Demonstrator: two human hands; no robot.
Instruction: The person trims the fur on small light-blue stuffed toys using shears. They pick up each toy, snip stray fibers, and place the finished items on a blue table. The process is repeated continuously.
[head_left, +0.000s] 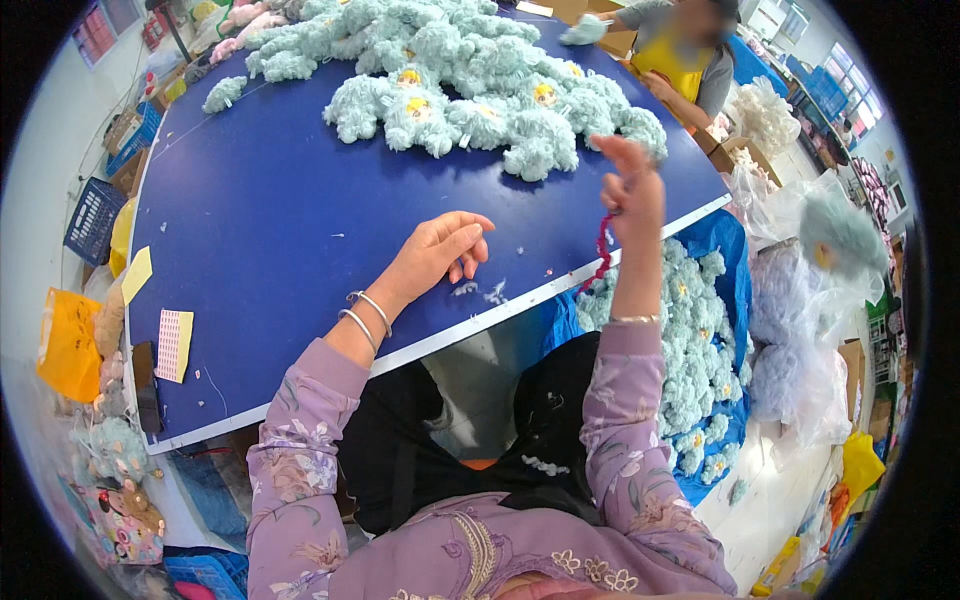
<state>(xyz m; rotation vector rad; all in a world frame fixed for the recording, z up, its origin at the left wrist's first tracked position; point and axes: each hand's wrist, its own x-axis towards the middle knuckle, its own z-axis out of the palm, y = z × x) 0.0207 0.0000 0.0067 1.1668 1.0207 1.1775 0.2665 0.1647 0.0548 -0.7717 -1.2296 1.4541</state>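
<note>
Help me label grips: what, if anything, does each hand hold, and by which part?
The left hand appears empty. A magenta cord hangs by its upper end at the right hand; whether it is gripped or looped there cannot be told.

Between the toys (440, 85) and the left hand (448, 246), a broad stretch of table (260, 210) is left open. The far side is blocked by toys. A gap between the 2 hands is bounded by the right hand (632, 190) and red cord (603, 246).
</note>
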